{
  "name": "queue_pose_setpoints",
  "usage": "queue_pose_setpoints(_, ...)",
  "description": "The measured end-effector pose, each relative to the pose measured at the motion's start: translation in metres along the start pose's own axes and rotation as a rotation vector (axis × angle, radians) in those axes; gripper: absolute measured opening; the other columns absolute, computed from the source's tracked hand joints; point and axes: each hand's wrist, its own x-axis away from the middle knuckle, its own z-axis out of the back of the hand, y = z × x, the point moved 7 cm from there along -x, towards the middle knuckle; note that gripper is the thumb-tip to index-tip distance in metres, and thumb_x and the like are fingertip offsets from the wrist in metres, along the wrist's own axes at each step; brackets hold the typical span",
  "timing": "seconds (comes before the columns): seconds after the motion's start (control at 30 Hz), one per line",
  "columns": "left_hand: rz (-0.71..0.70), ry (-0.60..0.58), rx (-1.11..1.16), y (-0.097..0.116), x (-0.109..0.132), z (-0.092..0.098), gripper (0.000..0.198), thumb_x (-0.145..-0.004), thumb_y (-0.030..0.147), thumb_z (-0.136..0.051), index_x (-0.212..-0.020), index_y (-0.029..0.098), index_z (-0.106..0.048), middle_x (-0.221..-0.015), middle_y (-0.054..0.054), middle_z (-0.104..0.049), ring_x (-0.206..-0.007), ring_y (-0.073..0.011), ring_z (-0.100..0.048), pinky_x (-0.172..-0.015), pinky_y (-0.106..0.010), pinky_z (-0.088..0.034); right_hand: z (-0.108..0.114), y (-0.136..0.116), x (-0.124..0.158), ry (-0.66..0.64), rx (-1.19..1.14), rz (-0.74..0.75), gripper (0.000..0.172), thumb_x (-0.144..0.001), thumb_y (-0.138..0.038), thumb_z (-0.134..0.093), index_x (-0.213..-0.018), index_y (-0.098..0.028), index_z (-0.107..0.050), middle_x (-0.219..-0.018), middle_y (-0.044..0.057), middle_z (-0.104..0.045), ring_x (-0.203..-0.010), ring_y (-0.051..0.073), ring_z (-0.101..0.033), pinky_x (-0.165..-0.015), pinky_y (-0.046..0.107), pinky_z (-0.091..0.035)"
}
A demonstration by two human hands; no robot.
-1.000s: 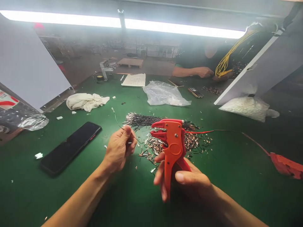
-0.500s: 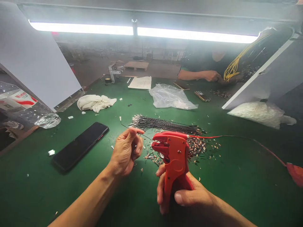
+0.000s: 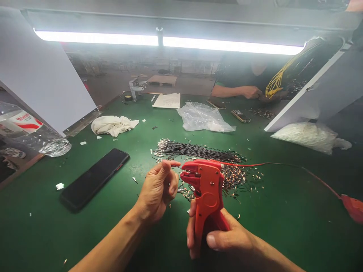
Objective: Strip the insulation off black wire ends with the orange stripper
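My left hand (image 3: 159, 189) pinches a thin black wire (image 3: 155, 156) between thumb and forefinger; a small metal terminal sits on its far end. The fingertips are right beside the jaws of a red and orange wire stripper (image 3: 210, 185). Wrapped round the stripper's handles is my right hand (image 3: 229, 234), its thumb toward me. The wire's near end is hidden by fingers and jaws. Behind the tool lies a bundle of black wires (image 3: 195, 149) with terminals at the left end. Beneath and right of the jaws spreads a pile of cut wire scraps (image 3: 234, 176).
A black phone (image 3: 95, 179) lies left, near a white cloth (image 3: 113, 125) and a plastic bottle (image 3: 31, 128). Farther back are a clear bag (image 3: 202, 116) and a notepad (image 3: 166, 100). Across the table, a person's hand (image 3: 251, 91) is near yellow wires (image 3: 274, 81).
My left hand has moved right with the wire, up to the stripper's jaws. The stripper has shifted only slightly in my right hand's grip.
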Motion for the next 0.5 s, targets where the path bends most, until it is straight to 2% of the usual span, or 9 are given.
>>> queue_pose_setpoints(0.3,-0.002,-0.001,-0.030,-0.0062,-0.0004,0.0035,0.048,-0.069,0.062,-0.074,-0.085,0.019,-0.060,-0.038,0.009,-0.044,-0.035,-0.0052,-0.029,-0.037,-0.016,-0.020,-0.0019,-0.0006,0.0028,0.015,-0.017,-0.013,0.043,-0.078,-0.027,-0.072,-0.113,-0.015,-0.052,-0.089,0.007,-0.068,-0.078,0.018,-0.066,-0.074,0.032,-0.045)
queue_pose_setpoints(0.5,-0.002,0.001,-0.069,-0.0060,-0.0011,0.0052,0.046,-0.069,0.058,-0.076,-0.081,0.019,-0.058,-0.039,0.008,-0.045,-0.036,-0.0056,-0.031,-0.037,-0.016,-0.018,0.0013,-0.0001,0.0018,0.025,-0.063,0.063,0.039,-0.081,-0.032,-0.069,-0.110,-0.012,-0.052,-0.077,0.004,-0.063,-0.065,0.015,-0.062,-0.062,0.028,-0.047)
